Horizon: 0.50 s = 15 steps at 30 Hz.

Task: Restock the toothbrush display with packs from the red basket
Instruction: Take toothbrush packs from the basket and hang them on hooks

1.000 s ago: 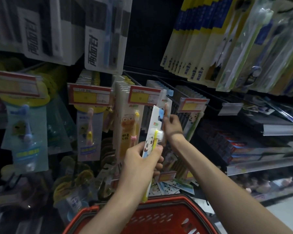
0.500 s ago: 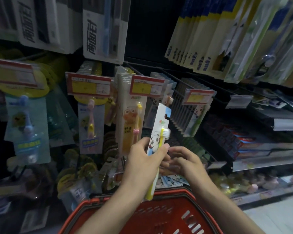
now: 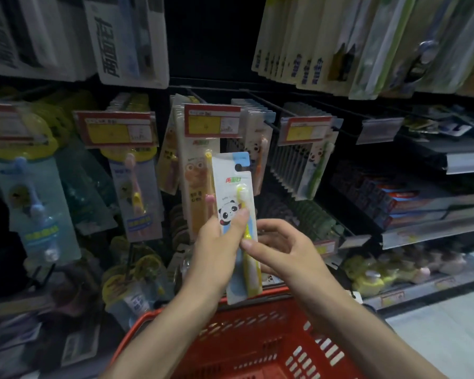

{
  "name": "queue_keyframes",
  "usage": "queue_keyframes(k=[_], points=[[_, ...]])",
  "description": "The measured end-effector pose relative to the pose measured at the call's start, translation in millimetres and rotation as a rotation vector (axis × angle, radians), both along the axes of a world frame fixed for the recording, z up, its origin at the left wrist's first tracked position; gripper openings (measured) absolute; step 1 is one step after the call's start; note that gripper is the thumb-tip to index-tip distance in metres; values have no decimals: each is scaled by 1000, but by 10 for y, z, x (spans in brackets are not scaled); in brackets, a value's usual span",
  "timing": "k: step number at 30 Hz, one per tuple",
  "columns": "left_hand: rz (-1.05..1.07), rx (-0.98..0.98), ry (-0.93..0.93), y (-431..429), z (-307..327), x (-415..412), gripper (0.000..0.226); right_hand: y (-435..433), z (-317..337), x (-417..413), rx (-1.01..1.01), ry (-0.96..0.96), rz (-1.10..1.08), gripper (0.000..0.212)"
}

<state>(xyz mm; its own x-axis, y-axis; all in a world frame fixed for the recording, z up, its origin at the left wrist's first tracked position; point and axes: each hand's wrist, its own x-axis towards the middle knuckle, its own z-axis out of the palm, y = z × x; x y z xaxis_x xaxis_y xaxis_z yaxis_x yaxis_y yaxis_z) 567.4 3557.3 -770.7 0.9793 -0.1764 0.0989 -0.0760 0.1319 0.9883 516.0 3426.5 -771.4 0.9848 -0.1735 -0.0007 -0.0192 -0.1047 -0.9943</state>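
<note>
The shop aisle was dim, its pegs crowded with carded brushes. At centre, above the red plastic basket (image 3: pixel 145 320) at 6 o'clock, the left hand (image 3: pixel 216 254) pinched the white panda-printed card pack holding a yellow toothbrush (image 3: pixel 234 192) upright. The right hand (image 3: pixel 288 251) had its thumb on the pack, but whether its grip had closed was unclear. The pack's hang hole should go squarely onto the peg of the hanging panda packs (image 3: pixel 257 147) at 1 o'clock.

The toothbrush pack (image 3: pixel 234 203) stood upright between the hands, the left hand (image 3: pixel 216 253) gripping its left edge and the right hand (image 3: pixel 285 250) at its right edge with the thumb on its lower front, all above the far rim of the shopping basket (image 3: pixel 257 335) nearest the person. Behind it hung pegged rows of toothbrush packs (image 3: pixel 298 165), each fronted by a price tag (image 3: pixel 212 120). Shelves of boxes (image 3: pixel 367 195) ran to the right, with larger hanging packs (image 3: pixel 326 42) overhead.
</note>
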Motion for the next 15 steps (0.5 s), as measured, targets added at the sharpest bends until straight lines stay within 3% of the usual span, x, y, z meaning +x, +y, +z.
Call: queue_keyframes(k=[3,7,15], points=[[-49,-4,7,-11,-2,-28,31,15,-1,14,41,-52,-15,27],[-68,78,-50,12,-19,-39,16,15,-4,10,31,-86,-38,20],[61,236,-116,137,34,-35,17,-208,-14,249,-76,-113,-174,8]])
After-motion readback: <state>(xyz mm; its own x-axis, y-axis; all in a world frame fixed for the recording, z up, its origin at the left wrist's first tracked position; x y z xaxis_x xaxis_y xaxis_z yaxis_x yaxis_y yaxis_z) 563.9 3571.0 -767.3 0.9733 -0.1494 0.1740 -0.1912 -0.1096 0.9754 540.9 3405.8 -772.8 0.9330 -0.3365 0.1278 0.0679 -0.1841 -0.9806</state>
